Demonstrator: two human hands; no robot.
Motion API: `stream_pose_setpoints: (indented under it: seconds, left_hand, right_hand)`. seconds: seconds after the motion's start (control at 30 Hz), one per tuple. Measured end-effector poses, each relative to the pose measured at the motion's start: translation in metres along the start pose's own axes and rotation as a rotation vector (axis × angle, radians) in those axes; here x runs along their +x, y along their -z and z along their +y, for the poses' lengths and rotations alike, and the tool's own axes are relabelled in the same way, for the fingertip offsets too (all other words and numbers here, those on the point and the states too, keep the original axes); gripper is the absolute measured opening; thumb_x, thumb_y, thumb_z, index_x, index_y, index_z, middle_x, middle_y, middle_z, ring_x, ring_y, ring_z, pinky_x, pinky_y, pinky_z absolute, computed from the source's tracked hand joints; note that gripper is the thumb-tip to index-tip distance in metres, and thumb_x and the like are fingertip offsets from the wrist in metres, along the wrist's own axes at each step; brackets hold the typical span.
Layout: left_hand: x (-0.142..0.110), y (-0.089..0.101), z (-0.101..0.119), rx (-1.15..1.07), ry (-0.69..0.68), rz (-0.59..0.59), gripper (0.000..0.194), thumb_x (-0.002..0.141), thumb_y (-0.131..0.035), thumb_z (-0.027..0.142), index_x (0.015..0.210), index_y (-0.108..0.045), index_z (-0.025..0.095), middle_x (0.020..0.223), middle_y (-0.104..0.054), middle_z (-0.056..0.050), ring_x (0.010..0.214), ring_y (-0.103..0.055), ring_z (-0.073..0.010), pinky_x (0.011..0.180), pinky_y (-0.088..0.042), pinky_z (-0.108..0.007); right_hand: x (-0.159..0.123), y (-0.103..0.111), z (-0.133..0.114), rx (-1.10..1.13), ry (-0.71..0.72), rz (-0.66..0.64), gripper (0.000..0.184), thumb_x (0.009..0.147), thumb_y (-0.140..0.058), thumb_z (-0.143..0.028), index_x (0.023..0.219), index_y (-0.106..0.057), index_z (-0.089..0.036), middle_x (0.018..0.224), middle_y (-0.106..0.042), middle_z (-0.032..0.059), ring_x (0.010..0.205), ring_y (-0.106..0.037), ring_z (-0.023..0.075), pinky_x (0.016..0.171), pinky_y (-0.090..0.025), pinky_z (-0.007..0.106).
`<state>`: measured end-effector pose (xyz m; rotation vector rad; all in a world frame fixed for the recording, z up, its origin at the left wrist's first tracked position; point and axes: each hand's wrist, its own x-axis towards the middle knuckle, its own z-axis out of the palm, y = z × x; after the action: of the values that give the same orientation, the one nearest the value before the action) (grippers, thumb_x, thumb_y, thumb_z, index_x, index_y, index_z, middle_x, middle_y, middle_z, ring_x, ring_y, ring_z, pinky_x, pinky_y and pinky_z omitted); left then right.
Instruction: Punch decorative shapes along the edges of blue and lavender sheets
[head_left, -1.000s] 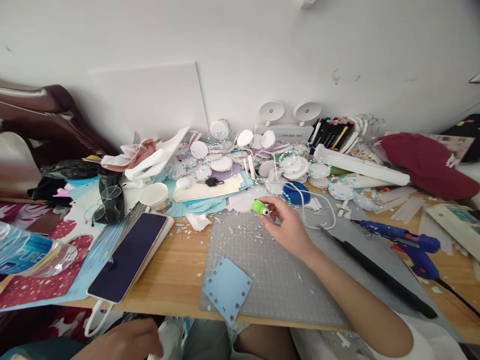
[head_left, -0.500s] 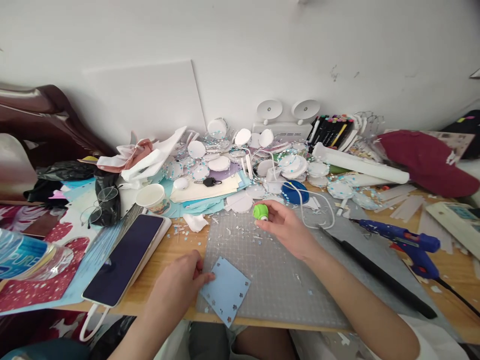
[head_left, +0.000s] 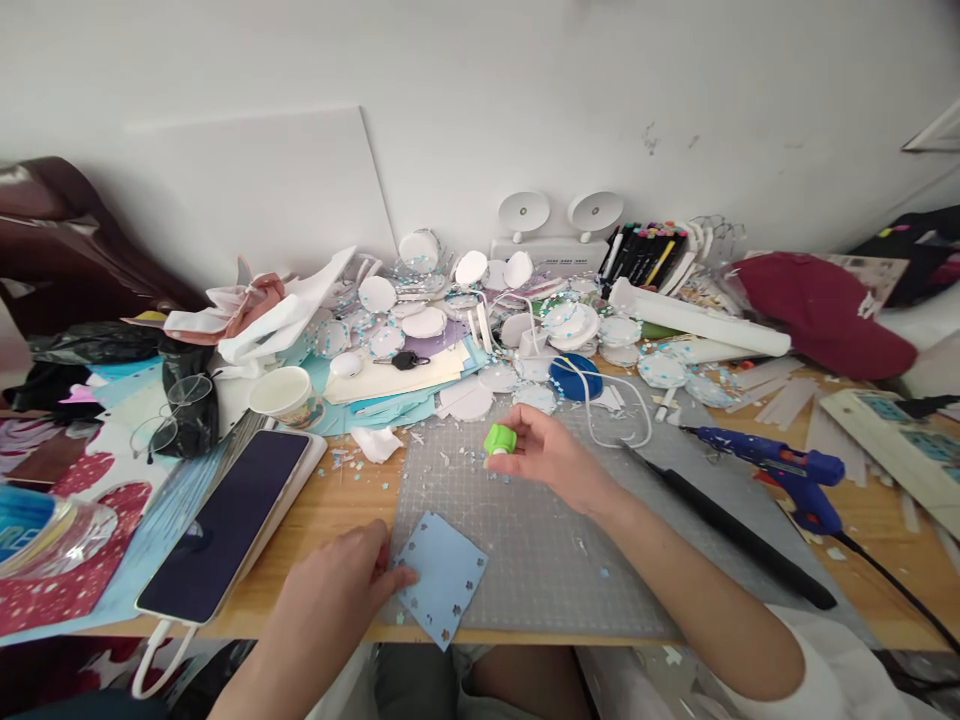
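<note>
A square sheet of blue paper (head_left: 442, 578) lies at the front left of the grey cutting mat, with flower-shaped holes along its edges. My left hand (head_left: 341, 585) pinches its left corner between the thumb and curled fingers. Above the mat, my right hand (head_left: 551, 458) holds a small bright green craft punch (head_left: 500, 440) with a white part underneath. The punch is apart from the paper, up and to its right. Tiny blue paper flowers and scraps are scattered around both.
Behind the mat (head_left: 540, 560) is a pile of white discs (head_left: 424, 322) with beaded strings. To the right lie a black-handled tool (head_left: 742, 530) and a blue glue gun (head_left: 772, 455). A phone (head_left: 225, 520), a paper cup (head_left: 281, 393) and a water bottle (head_left: 52, 530) stand left.
My right hand has brought the green punch a little closer to me and left, towards the blue paper. My left hand keeps its hold on the paper. The view has turned slightly right.
</note>
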<state>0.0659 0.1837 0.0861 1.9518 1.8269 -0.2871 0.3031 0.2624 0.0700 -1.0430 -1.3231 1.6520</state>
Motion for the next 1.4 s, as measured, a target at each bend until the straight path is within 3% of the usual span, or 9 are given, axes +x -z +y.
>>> stream_pose_setpoints:
  seconds: [0.17, 0.3, 0.4, 0.53, 0.67, 0.77, 0.9, 1.07, 1.4]
  left_hand:
    - [-0.011, -0.015, 0.007, -0.111, -0.101, 0.133, 0.024, 0.079, -0.061, 0.029, 0.1, -0.054, 0.02, 0.098, -0.061, -0.006, 0.082, -0.064, -0.0222, 0.065, -0.043, -0.029]
    - [-0.009, -0.03, 0.005, -0.174, -0.081, 0.201, 0.046, 0.075, -0.066, 0.028, 0.116, -0.049, 0.021, 0.102, -0.059, -0.008, 0.086, -0.064, -0.024, 0.068, -0.046, -0.031]
    - [-0.005, -0.035, 0.002, -0.242, -0.085, 0.224, 0.044, 0.073, -0.067, 0.027, 0.113, -0.05, 0.019, 0.094, -0.059, -0.006, 0.08, -0.062, -0.0223, 0.066, -0.045, -0.03]
    - [0.005, -0.028, 0.006, -0.354, -0.164, 0.214, 0.013, 0.076, -0.056, 0.018, 0.089, -0.055, 0.019, 0.072, -0.054, 0.001, 0.066, -0.054, -0.0156, 0.059, -0.038, -0.025]
    - [0.032, -0.003, 0.022, -0.579, -0.388, 0.282, 0.016, 0.068, -0.047, 0.005, 0.074, -0.054, 0.017, 0.069, -0.049, 0.003, 0.067, -0.048, -0.0122, 0.062, -0.036, -0.023]
    - [0.062, 0.021, 0.038, -0.901, -0.58, 0.216, 0.004, 0.074, -0.054, 0.014, 0.077, -0.053, 0.016, 0.079, -0.055, 0.0, 0.077, -0.052, -0.0134, 0.07, -0.041, -0.025]
    - [0.09, 0.033, 0.05, -1.197, -0.558, 0.094, 0.016, 0.08, -0.06, 0.03, 0.084, -0.049, 0.018, 0.074, -0.051, 0.003, 0.061, -0.048, -0.0088, 0.055, -0.039, -0.02]
    - [0.094, 0.02, 0.04, -1.144, -0.469, 0.089, 0.018, 0.081, -0.061, 0.034, 0.089, -0.055, 0.019, 0.079, -0.053, 0.001, 0.06, -0.048, -0.0091, 0.051, -0.038, -0.019]
    - [0.087, 0.011, 0.032, -0.86, -0.574, 0.433, 0.006, 0.088, -0.054, 0.023, 0.09, -0.058, 0.018, 0.083, -0.061, 0.0, 0.075, -0.055, -0.0117, 0.067, -0.042, -0.021]
  right_hand:
    - [-0.011, -0.009, 0.005, -0.018, -0.22, -0.338, 0.044, 0.06, -0.081, -0.032, 0.08, -0.044, -0.02, 0.101, -0.066, 0.0058, 0.092, -0.064, 0.0199, 0.077, -0.049, 0.035]
    - [-0.018, -0.017, 0.014, -0.036, -0.25, -0.408, 0.043, 0.061, -0.081, -0.031, 0.083, -0.045, -0.02, 0.112, -0.061, 0.0064, 0.097, -0.063, 0.0204, 0.081, -0.049, 0.037]
    - [-0.019, -0.02, 0.017, -0.058, -0.226, -0.446, 0.043, 0.062, -0.081, -0.031, 0.085, -0.047, -0.02, 0.1, -0.063, 0.0027, 0.091, -0.062, 0.0175, 0.079, -0.049, 0.035]
    - [-0.021, -0.024, 0.015, -0.079, -0.207, -0.504, 0.042, 0.061, -0.081, -0.026, 0.083, -0.046, -0.02, 0.09, -0.065, 0.001, 0.084, -0.061, 0.0151, 0.075, -0.048, 0.031]
    - [-0.018, -0.02, 0.006, 0.0, -0.106, -0.347, 0.04, 0.065, -0.079, -0.023, 0.083, -0.044, -0.02, 0.09, -0.066, 0.0018, 0.081, -0.061, 0.014, 0.073, -0.047, 0.03]
    - [-0.012, -0.008, -0.002, 0.109, 0.024, -0.179, 0.035, 0.07, -0.077, -0.023, 0.085, -0.045, -0.021, 0.092, -0.066, 0.0019, 0.085, -0.06, 0.0141, 0.074, -0.047, 0.03]
    - [-0.003, 0.004, -0.005, 0.245, 0.148, 0.037, 0.033, 0.067, -0.079, -0.025, 0.086, -0.053, -0.022, 0.092, -0.061, -0.0012, 0.081, -0.056, 0.0114, 0.068, -0.045, 0.024]
    - [-0.001, 0.003, -0.001, 0.274, 0.188, 0.124, 0.033, 0.066, -0.079, -0.02, 0.088, -0.056, -0.024, 0.086, -0.054, -0.0029, 0.079, -0.052, 0.0097, 0.068, -0.045, 0.02]
    - [-0.005, -0.006, 0.005, -0.172, 0.16, 0.122, 0.028, 0.071, -0.072, -0.02, 0.097, -0.061, -0.023, 0.09, -0.054, 0.0008, 0.081, -0.055, 0.0132, 0.071, -0.049, 0.024]
